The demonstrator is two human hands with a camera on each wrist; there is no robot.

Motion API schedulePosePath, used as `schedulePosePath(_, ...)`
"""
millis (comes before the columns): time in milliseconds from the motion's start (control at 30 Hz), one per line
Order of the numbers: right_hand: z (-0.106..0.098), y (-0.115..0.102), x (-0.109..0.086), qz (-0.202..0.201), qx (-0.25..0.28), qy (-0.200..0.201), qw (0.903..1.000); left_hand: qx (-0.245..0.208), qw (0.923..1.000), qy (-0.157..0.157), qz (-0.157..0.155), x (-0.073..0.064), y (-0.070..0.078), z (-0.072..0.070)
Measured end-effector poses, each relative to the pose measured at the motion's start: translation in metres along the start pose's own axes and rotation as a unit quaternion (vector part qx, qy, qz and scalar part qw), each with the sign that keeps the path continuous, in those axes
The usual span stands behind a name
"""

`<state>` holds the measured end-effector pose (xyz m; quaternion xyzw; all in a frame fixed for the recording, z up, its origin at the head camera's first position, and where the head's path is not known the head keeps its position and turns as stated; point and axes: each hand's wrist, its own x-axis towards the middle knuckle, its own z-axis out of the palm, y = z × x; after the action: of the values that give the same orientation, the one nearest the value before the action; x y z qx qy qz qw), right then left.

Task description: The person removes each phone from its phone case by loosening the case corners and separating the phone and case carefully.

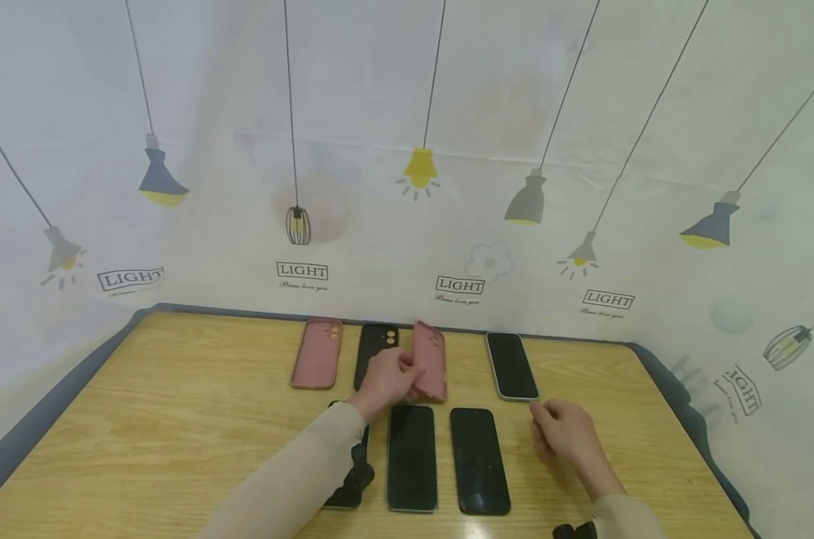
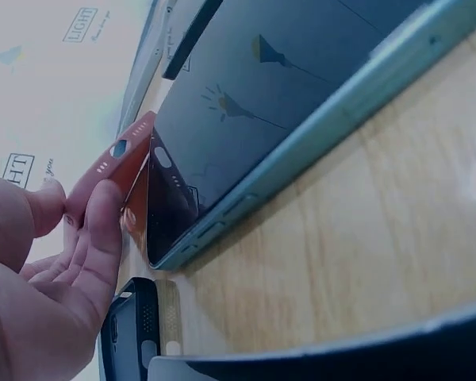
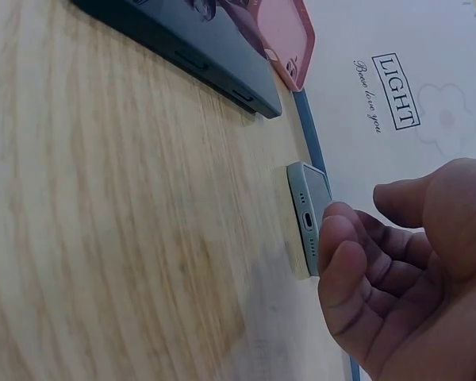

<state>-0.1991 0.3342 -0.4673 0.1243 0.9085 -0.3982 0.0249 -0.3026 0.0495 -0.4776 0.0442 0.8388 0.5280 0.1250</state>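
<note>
My left hand [image 1: 384,378] pinches a pink phone case [image 1: 434,365] by its lower left part. The case is tilted, with its left side raised off the table. In the left wrist view, thumb and fingers [image 2: 103,238] grip the pink case [image 2: 86,184] at its end with the port cutout. My right hand [image 1: 568,430] holds nothing, its fingers loosely curled. It is just below a phone [image 1: 512,367] with a pale edge; in the right wrist view that phone [image 3: 308,218] lies beyond the fingertips. A black case [image 1: 373,344] is partly hidden behind my left hand.
Another pink case [image 1: 317,355] lies at the back left. In front are a dark phone [image 1: 412,458], a second dark phone [image 1: 481,460], and a dark item [image 1: 346,495] mostly covered by my left forearm. A printed cloth [image 1: 380,247] hangs behind the wooden table [image 1: 144,419].
</note>
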Motion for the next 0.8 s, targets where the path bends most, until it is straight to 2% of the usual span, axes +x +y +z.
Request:
schedulePosePath(233, 0.002, -0.003, 0.007, 0.008, 0.002, 0.008, 0.9999, 0.057, 0.9981, 0.003, 0.023, -0.003, 0.001, -0.003)
schedulePosePath(467, 0.008, -0.002, 0.016, -0.005, -0.091, 0.042, 0.9950, 0.125, 0.9908, -0.016, 0.049, -0.006, 0.004, -0.007)
schedulePosePath(600, 0.014, -0.003, 0.021, -0.013, -0.121, 0.039, 0.9918, 0.159, 0.9847, -0.029, 0.065, -0.008, 0.005, -0.009)
schedulePosePath(800, 0.022, -0.006, 0.026, -0.014, -0.169, 0.039, 0.9847, 0.170, 0.9812, -0.065, 0.065, -0.014, 0.006, -0.013)
